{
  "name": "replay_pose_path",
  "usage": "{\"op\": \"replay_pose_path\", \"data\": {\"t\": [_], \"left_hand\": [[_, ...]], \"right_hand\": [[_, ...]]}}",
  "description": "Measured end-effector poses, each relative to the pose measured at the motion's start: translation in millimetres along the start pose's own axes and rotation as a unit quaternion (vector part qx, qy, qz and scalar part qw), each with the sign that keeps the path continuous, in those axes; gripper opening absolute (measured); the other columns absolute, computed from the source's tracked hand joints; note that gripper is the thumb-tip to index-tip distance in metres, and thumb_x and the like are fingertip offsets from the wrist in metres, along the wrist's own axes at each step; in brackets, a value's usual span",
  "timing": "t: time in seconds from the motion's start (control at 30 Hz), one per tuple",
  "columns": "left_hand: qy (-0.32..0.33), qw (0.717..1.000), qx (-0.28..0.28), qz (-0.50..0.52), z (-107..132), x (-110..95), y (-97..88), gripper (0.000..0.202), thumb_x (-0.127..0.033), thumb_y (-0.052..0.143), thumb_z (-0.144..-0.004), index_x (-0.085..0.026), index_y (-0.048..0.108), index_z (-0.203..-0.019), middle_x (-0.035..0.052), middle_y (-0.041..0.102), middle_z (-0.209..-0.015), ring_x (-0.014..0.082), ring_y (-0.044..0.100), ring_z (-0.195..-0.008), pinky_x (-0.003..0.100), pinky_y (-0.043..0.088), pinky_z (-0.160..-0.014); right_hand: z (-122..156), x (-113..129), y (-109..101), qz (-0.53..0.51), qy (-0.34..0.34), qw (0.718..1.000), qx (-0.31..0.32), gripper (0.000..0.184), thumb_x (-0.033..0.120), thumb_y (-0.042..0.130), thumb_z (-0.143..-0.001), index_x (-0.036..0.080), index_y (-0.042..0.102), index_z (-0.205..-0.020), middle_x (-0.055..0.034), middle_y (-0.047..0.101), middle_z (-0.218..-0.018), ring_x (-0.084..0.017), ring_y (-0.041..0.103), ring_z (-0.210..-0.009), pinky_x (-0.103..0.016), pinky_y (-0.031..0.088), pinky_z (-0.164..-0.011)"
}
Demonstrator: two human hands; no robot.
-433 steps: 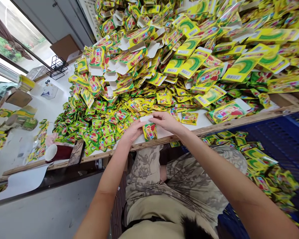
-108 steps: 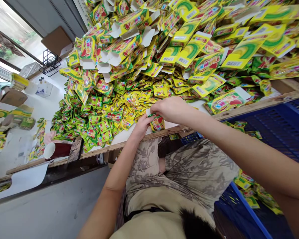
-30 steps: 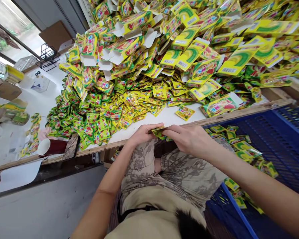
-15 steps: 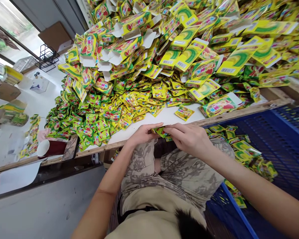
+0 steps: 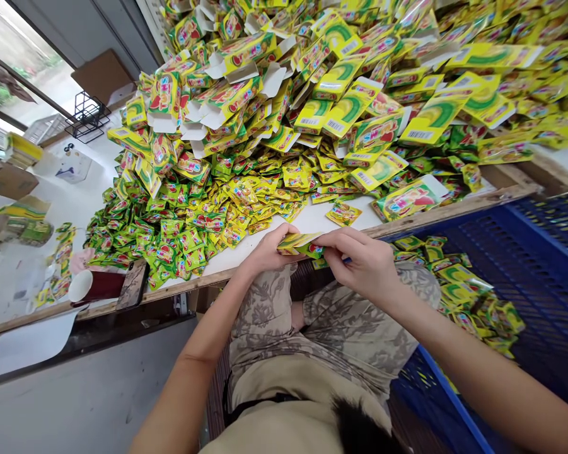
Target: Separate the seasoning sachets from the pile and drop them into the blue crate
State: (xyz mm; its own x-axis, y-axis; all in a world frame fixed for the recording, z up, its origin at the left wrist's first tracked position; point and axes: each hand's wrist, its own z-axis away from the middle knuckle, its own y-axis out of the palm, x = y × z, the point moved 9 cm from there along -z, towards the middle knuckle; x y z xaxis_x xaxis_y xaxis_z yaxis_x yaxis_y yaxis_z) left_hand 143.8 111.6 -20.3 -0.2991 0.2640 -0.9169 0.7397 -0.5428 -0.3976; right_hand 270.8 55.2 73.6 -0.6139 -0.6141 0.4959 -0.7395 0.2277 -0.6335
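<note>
Above my lap, at the table's front edge, my left hand [image 5: 269, 250] is closed around a small yellow cardboard box [image 5: 295, 240]. At the box's right end, the fingers of my right hand [image 5: 360, 256] pinch a green candy packet [image 5: 314, 251]. How far the packet sits inside the box cannot be made out. Just beyond my hands, a single yellow packet [image 5: 343, 214] lies on the white tabletop. Heaps of green packets [image 5: 163, 230] and yellow packets [image 5: 246, 192] spread to the left and behind it.
Yellow printed boxes [image 5: 338, 113] are piled high at the back. A dark red cup [image 5: 104, 285] and a phone [image 5: 132, 285] lie by the left front edge. Blue plastic crates [image 5: 543, 277] stand below on the right, with packets and boxes [image 5: 463, 287] in one.
The box in my left hand has tilted and shows more of its yellow side. My right fingers have shifted slightly right on the green packet. The whole view has moved a little.
</note>
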Motion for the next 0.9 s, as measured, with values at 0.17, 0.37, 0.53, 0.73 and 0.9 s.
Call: {"op": "replay_pose_path", "data": {"t": [0.17, 0.37, 0.53, 0.73, 0.9], "left_hand": [[0.031, 0.999, -0.035, -0.007, 4, -11, -8.7, 0.039, -0.044, 0.073, -0.073, -0.018, 0.054, -0.096, 0.0009, 0.056, -0.088, 0.0139, 0.051, -0.076, 0.025, 0.041, -0.07], [0.062, 0.995, -0.072, -0.037, 10, -25, -19.3, 0.03, -0.04, 0.069, -0.077, -0.018, 0.053, -0.089, 0.0004, 0.055, -0.085, 0.0138, 0.05, -0.076, 0.026, 0.041, -0.07], [0.086, 0.991, -0.09, -0.047, 14, -30, -21.3, 0.03, -0.037, 0.071, -0.074, -0.018, 0.053, -0.088, 0.0001, 0.056, -0.084, 0.0136, 0.051, -0.075, 0.026, 0.041, -0.069], [0.017, 0.995, -0.092, -0.035, 15, -13, -19.8, 0.027, -0.033, 0.068, -0.072, -0.018, 0.053, -0.09, -0.0004, 0.057, -0.083, 0.0137, 0.051, -0.074, 0.025, 0.042, -0.068], [0.032, 0.995, -0.085, -0.035, 16, -17, -16.2, 0.022, -0.025, 0.064, -0.071, -0.018, 0.054, -0.09, 0.0007, 0.058, -0.086, 0.0151, 0.053, -0.078, 0.027, 0.044, -0.072]], "right_hand": [[-14, 14, -9, -0.029, -0.016, 0.999, -0.029, 0.024, 0.006, 0.051, -0.086, 0.022, 0.066, -0.095, -0.0044, 0.073, -0.087, -0.015, 0.069, -0.077, -0.024, 0.053, -0.065], [-25, 25, -20, -0.058, -0.036, 0.996, -0.057, 0.025, 0.005, 0.051, -0.086, 0.022, 0.065, -0.097, -0.0042, 0.072, -0.09, -0.014, 0.069, -0.082, -0.025, 0.054, -0.071], [-26, 29, -22, -0.055, -0.04, 0.997, -0.039, 0.026, 0.006, 0.047, -0.087, 0.022, 0.065, -0.097, -0.0042, 0.072, -0.089, -0.014, 0.067, -0.082, -0.024, 0.053, -0.07], [-20, 46, -10, 0.077, -0.107, 0.991, 0.02, 0.028, 0.01, 0.044, -0.09, 0.022, 0.07, -0.09, -0.0032, 0.073, -0.091, -0.012, 0.064, -0.073, -0.025, 0.047, -0.065], [-21, 57, -1, 0.138, -0.155, 0.977, 0.039, 0.03, 0.008, 0.043, -0.091, 0.019, 0.069, -0.082, -0.0034, 0.07, -0.081, -0.013, 0.057, -0.066, -0.027, 0.04, -0.063]]}}
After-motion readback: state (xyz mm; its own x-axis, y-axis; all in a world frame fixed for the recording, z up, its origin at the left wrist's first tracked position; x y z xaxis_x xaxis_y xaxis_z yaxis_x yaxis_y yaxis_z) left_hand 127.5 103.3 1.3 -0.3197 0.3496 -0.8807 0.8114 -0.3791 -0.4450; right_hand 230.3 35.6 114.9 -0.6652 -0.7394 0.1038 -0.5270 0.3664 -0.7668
